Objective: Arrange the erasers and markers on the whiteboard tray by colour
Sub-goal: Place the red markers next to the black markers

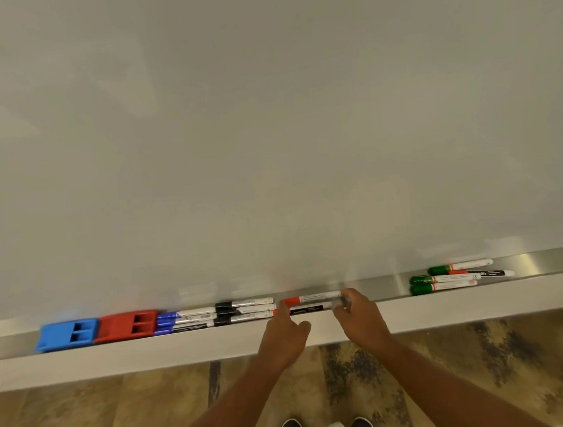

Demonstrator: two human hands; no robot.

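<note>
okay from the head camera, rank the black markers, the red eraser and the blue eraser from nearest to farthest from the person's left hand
From the left hand:
1. Black markers, just to its left on the tray.
2. Red eraser, farther left, past the blue markers.
3. Blue eraser, farthest, at the row's left end.

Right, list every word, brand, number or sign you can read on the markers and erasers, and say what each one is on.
"CE": a small mark near the tail of the middle green marker, only just legible.
Black label band on the marker behind the green group: white brand lettering, blurred, unreadable.
Black label on the front red marker: unreadable.
Fine print on the blue markers and black markers: too small.
Blue eraser, red eraser: no text visible.
</note>
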